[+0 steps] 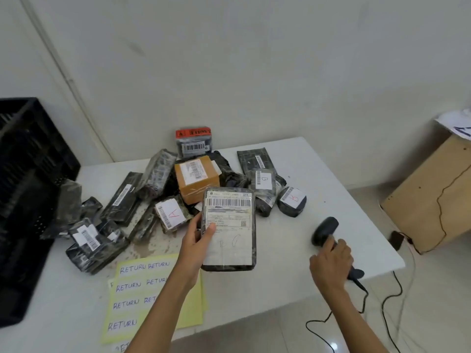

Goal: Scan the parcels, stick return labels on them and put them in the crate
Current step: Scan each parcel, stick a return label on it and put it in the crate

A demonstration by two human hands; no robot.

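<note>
Head view: left hand [196, 242] grips a black-wrapped, white-labelled parcel [230, 238]; right hand [330, 263] grips scanner [325, 230].

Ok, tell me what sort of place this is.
Probably a parcel returns room: a pile of barcoded parcels on the white table, sheets of handwritten RETURN labels, and a corded barcode scanner in the right hand.

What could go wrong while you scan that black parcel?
The right hand grips the black handheld scanner, whose black cable dangles off the white table and might snag. The thumb of the left hand lies on the white label of the black plastic-wrapped parcel, below the barcode; sliding up, it could block the scan.
</note>
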